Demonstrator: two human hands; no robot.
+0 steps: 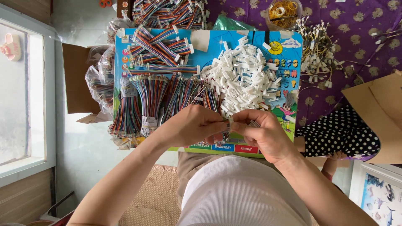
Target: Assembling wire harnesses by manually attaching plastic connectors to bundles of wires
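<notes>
Nearest the camera, low in the centre of the frame, the two hands meet over the near edge of a colourful children's board that lies across the lap. The left hand comes in from the lower left and the right hand from the lower right. Their fingertips are pinched together on one small thing between them, a white connector housing with the end of a multicoloured ribbon cable at it. Both hands are closed on that piece, thumb against forefinger. The cable end hangs below the pinch, partly hidden behind the left fingers, so how far it sits in the housing cannot be told.

The pinch point lies just right of the frame's middle. The housing's long axis looks roughly left to right, along the line between the two thumbs, though it is too small to be sure.

Just beyond the hands, on the board, a pile of loose white housings spreads up and to the right, closer to the right hand. To the left of the pile lie bundles of rainbow ribbon cables, nearer the left hand. More finished cable bundles are stacked at the top of the frame. A clear tub of rubber bands stands upper right on a purple patterned cloth.
</notes>
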